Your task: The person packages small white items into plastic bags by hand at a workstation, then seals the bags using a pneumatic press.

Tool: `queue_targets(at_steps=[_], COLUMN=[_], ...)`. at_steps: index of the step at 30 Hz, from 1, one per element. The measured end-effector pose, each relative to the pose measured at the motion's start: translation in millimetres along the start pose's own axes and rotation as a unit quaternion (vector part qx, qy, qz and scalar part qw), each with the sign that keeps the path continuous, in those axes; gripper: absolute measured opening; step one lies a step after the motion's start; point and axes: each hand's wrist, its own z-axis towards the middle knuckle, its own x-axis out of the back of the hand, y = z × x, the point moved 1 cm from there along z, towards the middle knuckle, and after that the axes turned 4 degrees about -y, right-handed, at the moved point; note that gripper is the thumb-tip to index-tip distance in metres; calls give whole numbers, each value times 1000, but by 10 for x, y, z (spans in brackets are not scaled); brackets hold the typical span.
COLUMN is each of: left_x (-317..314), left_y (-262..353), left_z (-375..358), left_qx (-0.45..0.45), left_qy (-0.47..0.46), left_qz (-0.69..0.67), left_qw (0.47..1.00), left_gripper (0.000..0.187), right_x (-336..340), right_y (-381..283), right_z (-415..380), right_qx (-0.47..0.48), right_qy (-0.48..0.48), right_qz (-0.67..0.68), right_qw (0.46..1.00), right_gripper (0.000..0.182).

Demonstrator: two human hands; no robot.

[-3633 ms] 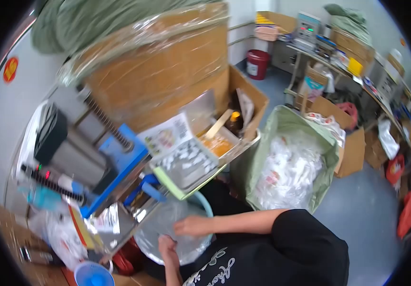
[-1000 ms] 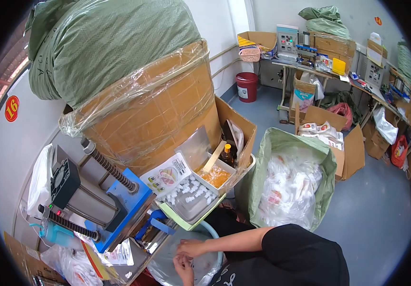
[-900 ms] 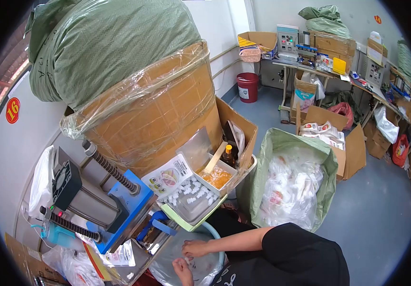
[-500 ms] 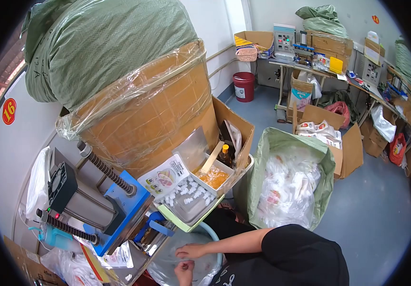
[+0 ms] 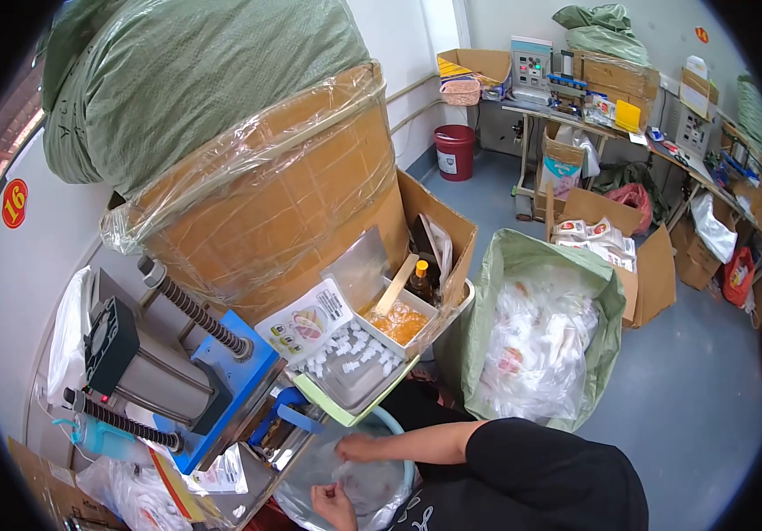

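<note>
My right hand [image 5: 359,448] is inside the upper part of a round tub with a pale blue rim [image 5: 405,442], its fingers curled downward. Clear plastic [image 5: 372,482] lines or fills the tub, and my hand is over it. Lower down, close to the near side of the tub, my left hand [image 5: 335,504] is closed with its fingertips pinched together. Anything held in either hand is too small or too hidden to name. Just left of the hands stands a press with a blue plate [image 5: 237,367] and a blue clamp-like part [image 5: 285,418].
Above the tub, a green-edged tray [image 5: 345,389] carries small white plastic pieces [image 5: 359,345] beside a container of orange bits [image 5: 403,323]. A large green sack [image 5: 606,354] of clear bags stands to the right. Behind are a wrapped carton [image 5: 266,186] and a red bucket [image 5: 454,152].
My hands have moved apart. The right hand has gone up and slightly right, its fingers now curled instead of reaching left; the left hand has shifted a little left. The view has tilted slightly.
</note>
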Motion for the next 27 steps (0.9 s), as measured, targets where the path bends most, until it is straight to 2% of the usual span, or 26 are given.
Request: queue_targets(at_steps=[1,2,4,5,6,7,8,9,10,11,12,13,14,15,16,17,19,20,21,23,24,25,26,27], left_x=[47,14,-24,9,105,226,335,184,271,370,438,387,286,188,125,133,133,127,135,169,140,51,-30,-45], left_y=[112,32,-89,-188,-142,-103,-125,-665,-688,-663,-642,-900,-1034,-1132,-1248,-1259,-1251,-1245,-1212,-1159,-1327,-1621,-1850,-1984], left_z=[-57,-83,-148,-171,-177,-177,-166,-216,-227,-241,-252,-336,-391,-442,-505,-518,-522,-526,-536,-573,-633,-698,-708,-643], left_qx=[34,35,32,79,86,45,3,-27,-25,-28,-32,62,65,136,203,188,197,204,208,157,160,132,103,108], left_qy=[7,9,73,78,77,51,23,86,81,152,220,178,174,147,118,123,128,134,137,99,102,124,144,146], left_qz=[18,21,-92,-122,-122,-66,-9,-32,-29,66,160,102,102,-35,-170,-170,-186,-202,-202,-206,-206,-269,-329,-329], left_qw=[999,999,993,986,986,995,1000,995,996,986,962,977,977,979,957,960,954,948,947,961,960,946,927,927], left_gripper=[25,25,22,19,19,18,17,28,28,33,50,69,69,68,67,63,64,65,65,67,67,64,62,62], right_x=[-3,-66,-233,-310,-404,-486,-556,-590,-631,-667,-693,-732,-691,-575,-454,-290,-61,-96,-94,-47,92,222,262,179], right_y=[56,38,-58,-87,-111,-163,-194,-233,-263,-257,-229,-211,-269,-393,-527,-686,-941,-943,-995,-1055,-1132,-1207,-1243,-1188], right_z=[22,44,10,-22,-67,-122,-191,-286,-345,-348,-337,-332,-357,-406,-476,-601,-921,-1010,-1106,-1281,-1357,-1425,-1485,-1514], right_qx=[-58,-55,-84,-84,-42,1,0,-25,-49,-50,-74,-97,-99,-166,-223,-224,-270,-273,-254,-220,-222,-196,-170,-174], right_qy=[-4,-5,-38,-42,-77,-110,-114,-158,-201,-201,-203,-203,-205,-236,-253,-255,-314,-317,-314,-330,-333,-346,-357,-359], right_qz=[-19,-18,-41,-39,-37,-31,-25,23,71,75,175,273,275,476,650,651,723,721,759,816,814,823,831,831], right_qw=[998,998,995,995,995,993,993,987,976,976,961,935,934,831,681,679,552,552,511,420,420,406,391,389], right_gripper=[15,15,16,16,24,33,33,41,49,49,51,52,52,48,45,45,34,34,29,22,22,23,24,24])
